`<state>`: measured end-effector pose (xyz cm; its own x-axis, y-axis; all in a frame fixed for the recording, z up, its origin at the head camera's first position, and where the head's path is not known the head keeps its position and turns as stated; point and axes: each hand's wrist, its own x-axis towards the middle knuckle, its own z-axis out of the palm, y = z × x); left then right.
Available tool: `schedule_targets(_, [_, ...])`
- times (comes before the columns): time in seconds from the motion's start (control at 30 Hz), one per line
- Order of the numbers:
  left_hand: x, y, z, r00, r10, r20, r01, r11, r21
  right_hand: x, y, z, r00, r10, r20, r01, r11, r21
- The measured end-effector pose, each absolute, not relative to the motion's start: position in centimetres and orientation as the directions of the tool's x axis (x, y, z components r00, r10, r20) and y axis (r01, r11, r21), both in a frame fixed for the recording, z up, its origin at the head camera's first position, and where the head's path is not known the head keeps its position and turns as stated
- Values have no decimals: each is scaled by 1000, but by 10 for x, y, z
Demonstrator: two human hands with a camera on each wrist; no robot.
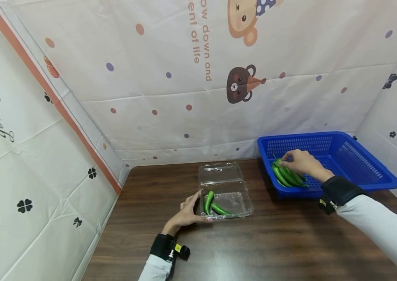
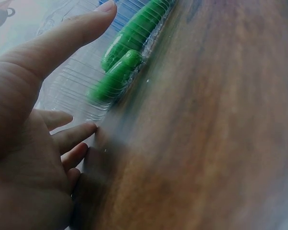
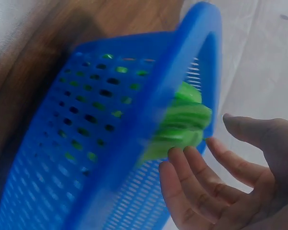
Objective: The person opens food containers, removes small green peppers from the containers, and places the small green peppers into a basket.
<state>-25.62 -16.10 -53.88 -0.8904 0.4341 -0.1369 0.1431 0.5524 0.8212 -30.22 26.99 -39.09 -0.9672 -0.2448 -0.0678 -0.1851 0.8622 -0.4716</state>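
Green chilli peppers (image 1: 286, 175) lie heaped in a blue plastic basket (image 1: 360, 168); right hand (image 1: 300, 162) touches them, fingers loosely spread; left hand (image 1: 184, 214), fingers straight, steadies a clear plastic clamshell box (image 1: 226, 197) on the dark wooden surface (image 1: 272, 242).

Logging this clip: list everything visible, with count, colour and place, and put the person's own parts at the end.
Clear plastic clamshell box: one, transparent, lid open, at the middle of the table.
Green chilli peppers in the box: two, green, in the box's left part.
Blue perforated plastic basket: one, blue, at the table's far right.
Green chilli peppers in the basket: a small pile, count unclear, green, in the basket's near left corner.
Dark wooden table: one, brown, under everything.
Printed cloth backdrop: white with dots and bears, behind and at the sides.
Left hand: fingers straight, against the box's left side.
Right hand: in the basket, fingertips on the pepper pile; grip unclear.
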Motion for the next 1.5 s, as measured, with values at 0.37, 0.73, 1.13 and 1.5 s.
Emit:
schedule_targets(0.37, [-256, -162, -541, -896, 427, -127, 147, 552, 821, -312, 241, -355, -951, -278, 138, -310, 843, -439])
schedule_targets(0.73, [-255, -160, -542, -904, 401, -149, 107, 550, 828, -307, 169, -362, -861, -398, 317, -509, 673, -537])
schedule_targets(1.13, [-253, -159, -541, -905, 395, -155, 111, 572, 813, -297, 122, -423, -731, -627, 271, -644, 501, -578])
schedule_targets(1.5, [-257, -159, -541, -904, 397, -160, 107, 571, 814, -289, 83, -461, -736, -672, 74, -601, 601, -527])
